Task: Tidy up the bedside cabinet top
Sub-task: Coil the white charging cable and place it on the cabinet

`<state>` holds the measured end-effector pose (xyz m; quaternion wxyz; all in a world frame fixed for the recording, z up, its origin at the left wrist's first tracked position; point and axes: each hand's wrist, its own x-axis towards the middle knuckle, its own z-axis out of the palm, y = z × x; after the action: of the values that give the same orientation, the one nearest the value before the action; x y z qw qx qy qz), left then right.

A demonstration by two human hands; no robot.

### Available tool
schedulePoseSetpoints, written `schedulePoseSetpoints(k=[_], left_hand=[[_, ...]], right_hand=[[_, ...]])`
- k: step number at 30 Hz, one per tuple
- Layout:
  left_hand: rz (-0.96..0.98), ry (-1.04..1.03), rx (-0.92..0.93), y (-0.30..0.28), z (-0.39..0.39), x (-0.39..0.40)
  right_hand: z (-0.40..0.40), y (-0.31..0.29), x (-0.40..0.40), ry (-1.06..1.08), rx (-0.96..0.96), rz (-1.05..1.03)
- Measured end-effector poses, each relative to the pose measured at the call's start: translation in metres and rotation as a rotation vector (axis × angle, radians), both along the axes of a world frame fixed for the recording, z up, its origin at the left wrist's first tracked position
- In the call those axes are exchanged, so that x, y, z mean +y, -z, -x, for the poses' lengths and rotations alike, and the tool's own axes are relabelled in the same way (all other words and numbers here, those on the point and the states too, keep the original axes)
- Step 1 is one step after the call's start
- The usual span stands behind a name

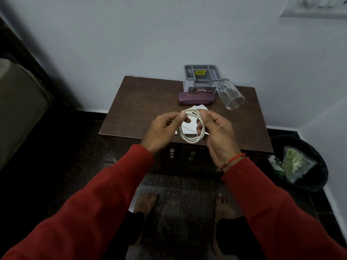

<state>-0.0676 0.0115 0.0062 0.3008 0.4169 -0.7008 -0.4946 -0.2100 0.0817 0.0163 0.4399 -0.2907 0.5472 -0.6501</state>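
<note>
A white cable is coiled into a loop and held up over the front edge of the dark wooden bedside cabinet. My left hand pinches the loop's top left, and my right hand grips its right side. Under the loop lies white paper on the cabinet top. Behind it sit a purple glasses case, a grey plastic organiser against the wall and a clear drinking glass lying on its side.
A black waste bin holding green and white wrappers stands on the floor right of the cabinet. A bed with a dark frame is at the left. My bare feet stand on a grey mat before the cabinet doors.
</note>
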Motion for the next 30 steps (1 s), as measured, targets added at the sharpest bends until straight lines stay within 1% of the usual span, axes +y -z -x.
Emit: schedulePoseSetpoints(k=[4,6,9,11,14,16,18,20,22,25,28,30], left_hand=[[-0.052,-0.024,-0.014,0.001,0.001,-0.001],[-0.131,-0.050,0.047,-0.004,0.001,-0.002],[-0.341,-0.050,0.203,-0.014,-0.003,-0.003],[-0.498,0.012,0.275,-0.019,-0.008,-0.004],[-0.724,0.139,0.318,-0.022,-0.013,-0.003],[-0.811,0.203,0.338,-0.022,-0.013,-0.001],[-0.837,0.257,0.336,-0.019,-0.011,-0.001],[-0.816,0.297,0.316,-0.015,-0.009,0.000],[-0.766,0.287,0.300,-0.012,-0.007,0.000],[-0.721,0.273,0.333,-0.009,-0.005,0.000],[-0.757,0.385,0.389,-0.012,-0.005,0.003],[-0.789,0.454,0.435,-0.013,-0.005,0.004]], right_hand=[[0.003,0.001,-0.003,0.072,0.030,-0.013],[0.006,0.001,-0.006,0.136,0.044,-0.031],[0.013,0.003,-0.011,0.234,-0.004,-0.066],[0.016,0.005,-0.013,0.277,-0.044,-0.071],[0.015,0.004,-0.012,0.290,-0.082,-0.044],[0.013,0.002,-0.011,0.274,-0.106,-0.034],[0.011,0.000,-0.011,0.271,-0.102,-0.030],[0.010,0.000,-0.010,0.276,-0.087,-0.025],[0.010,0.000,-0.009,0.267,-0.084,-0.018],[0.009,-0.001,-0.008,0.255,-0.073,-0.016],[0.006,-0.002,-0.005,0.159,-0.055,-0.028],[0.003,-0.005,-0.003,0.052,-0.099,-0.064]])
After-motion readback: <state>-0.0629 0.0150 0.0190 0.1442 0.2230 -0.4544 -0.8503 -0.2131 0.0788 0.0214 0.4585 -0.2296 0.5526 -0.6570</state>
